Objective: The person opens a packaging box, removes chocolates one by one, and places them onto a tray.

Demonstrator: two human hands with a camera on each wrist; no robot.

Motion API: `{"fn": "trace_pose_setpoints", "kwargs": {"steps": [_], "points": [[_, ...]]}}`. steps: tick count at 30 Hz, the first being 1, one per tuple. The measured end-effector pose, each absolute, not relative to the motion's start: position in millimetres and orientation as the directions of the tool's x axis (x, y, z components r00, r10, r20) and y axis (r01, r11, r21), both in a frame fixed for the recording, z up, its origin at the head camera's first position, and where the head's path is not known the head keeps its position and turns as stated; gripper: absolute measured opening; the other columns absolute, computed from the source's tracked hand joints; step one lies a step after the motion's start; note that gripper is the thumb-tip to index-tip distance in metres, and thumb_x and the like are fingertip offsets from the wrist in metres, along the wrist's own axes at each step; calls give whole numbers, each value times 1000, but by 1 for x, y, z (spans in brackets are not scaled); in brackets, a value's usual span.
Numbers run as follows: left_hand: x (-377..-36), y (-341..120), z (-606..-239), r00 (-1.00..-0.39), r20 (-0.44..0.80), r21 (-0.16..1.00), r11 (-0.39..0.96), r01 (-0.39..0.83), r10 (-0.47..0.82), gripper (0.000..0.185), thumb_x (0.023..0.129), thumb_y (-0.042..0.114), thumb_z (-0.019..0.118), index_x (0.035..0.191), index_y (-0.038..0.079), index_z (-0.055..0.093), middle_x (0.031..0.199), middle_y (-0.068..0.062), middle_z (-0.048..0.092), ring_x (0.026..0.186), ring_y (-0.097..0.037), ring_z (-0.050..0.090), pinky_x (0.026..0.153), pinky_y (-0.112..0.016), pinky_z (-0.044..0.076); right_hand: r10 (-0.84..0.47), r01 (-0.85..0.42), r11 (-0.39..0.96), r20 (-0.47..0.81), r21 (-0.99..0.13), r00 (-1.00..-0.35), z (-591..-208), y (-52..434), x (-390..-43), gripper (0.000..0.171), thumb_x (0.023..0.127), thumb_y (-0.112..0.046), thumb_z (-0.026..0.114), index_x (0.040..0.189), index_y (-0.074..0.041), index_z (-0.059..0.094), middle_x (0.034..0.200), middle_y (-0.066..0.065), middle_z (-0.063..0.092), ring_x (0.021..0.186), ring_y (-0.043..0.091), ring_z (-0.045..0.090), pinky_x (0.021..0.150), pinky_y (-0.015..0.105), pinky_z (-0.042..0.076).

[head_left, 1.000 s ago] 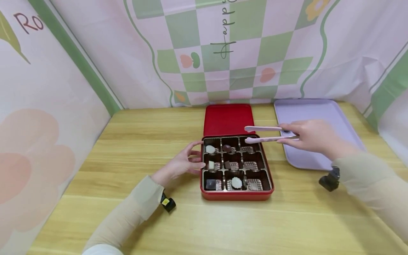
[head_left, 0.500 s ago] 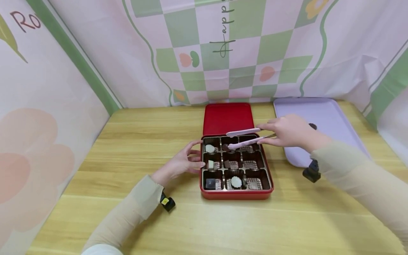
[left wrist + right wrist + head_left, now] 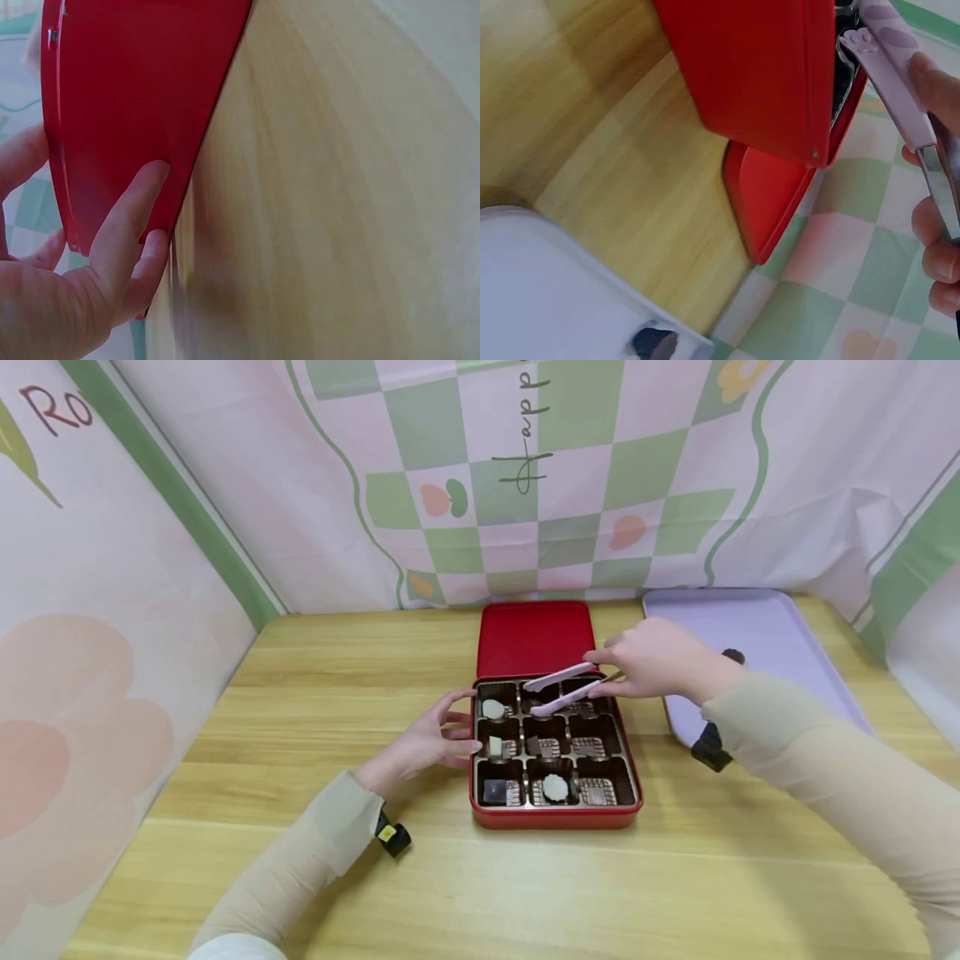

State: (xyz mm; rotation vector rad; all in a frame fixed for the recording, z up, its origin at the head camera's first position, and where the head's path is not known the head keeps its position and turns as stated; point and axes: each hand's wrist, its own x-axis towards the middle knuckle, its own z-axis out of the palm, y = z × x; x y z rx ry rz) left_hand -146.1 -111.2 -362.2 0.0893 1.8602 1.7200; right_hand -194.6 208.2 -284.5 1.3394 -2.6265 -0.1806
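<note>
Tongs point(image 3: 558, 687) have swung in over the box's point(image 3: 557, 817) back row; my right hand point(image 3: 651, 662) pinches them, tips narrowly apart, pointing left at the dark chocolate (left hand point(image 3: 423, 746) steadies the box).

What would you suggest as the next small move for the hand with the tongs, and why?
Probably lower the tongs and close them on the dark chocolate in the box's back row: their open tips hover over it, while the left hand steadies the box.
</note>
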Motion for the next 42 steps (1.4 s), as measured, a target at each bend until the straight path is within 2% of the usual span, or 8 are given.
{"fn": "trace_pose_setpoints", "kwargs": {"steps": [6, 16, 25, 32, 37, 42], "points": [[-146, -110, -359, -817, -380, 925, 161, -344, 434, 80, 84, -10, 61, 146, 27, 27, 141, -23, 32, 123, -36, 45, 81, -48, 58, -828, -795, 557, 88, 239, -553, -281, 194, -194, 38, 79, -46, 70, 94, -12, 71, 62, 0, 60, 49, 17, 53, 40, 36, 43], [-143, -110, -362, -820, -382, 924, 156, -349, 425, 82, 82, -11, 63, 145, 29, 29, 141, -21, 35, 121, -35, 48, 80, -47, 58, -836, -805, 532, 12, 263, -549, -288, 177, -193, 28, 82, -42, 69, 74, -15, 66, 57, -2, 58, 47, 17, 51, 44, 39, 47], [-142, -109, -368, -822, -368, 930, 151, -336, 435, 82, 83, -11, 62, 146, 27, 27, 140, -23, 33, 122, -37, 47, 79, -48, 58, -844, -812, 532, 72, 240, -531, -304, 186, -194, 25, 80, -37, 72, 88, -14, 75, 61, -1, 63, 51, 16, 56, 47, 35, 50], [-149, -110, -364, -826, -352, 936, 145, -321, 441, 81, 83, -11, 62, 146, 28, 28, 139, -22, 35, 121, -36, 48, 79, -47, 59, -863, -821, 504, 122, 267, -490, -302, 194, -200, 23, 80, -36, 73, 86, -14, 72, 58, -3, 57, 47, 15, 53, 42, 34, 47], [-149, -110, -362, -822, -359, 933, 148, -327, 442, 82, 83, -11, 62, 146, 29, 27, 140, -21, 34, 122, -35, 48, 80, -46, 58, -884, -840, 467, 168, 277, -436, -302, 201, -202, 27, 80, -37, 72, 91, -13, 75, 60, -2, 61, 45, 15, 54, 40, 33, 46], [-147, -112, -364, -821, -375, 927, 156, -342, 429, 82, 83, -11, 62, 146, 29, 28, 141, -21, 34, 124, -37, 46, 80, -46, 58, -882, -841, 470, 183, 270, -434, -297, 206, -207, 38, 76, -44, 72, 97, -13, 74, 68, 0, 65, 42, 14, 49, 35, 32, 39]]}}
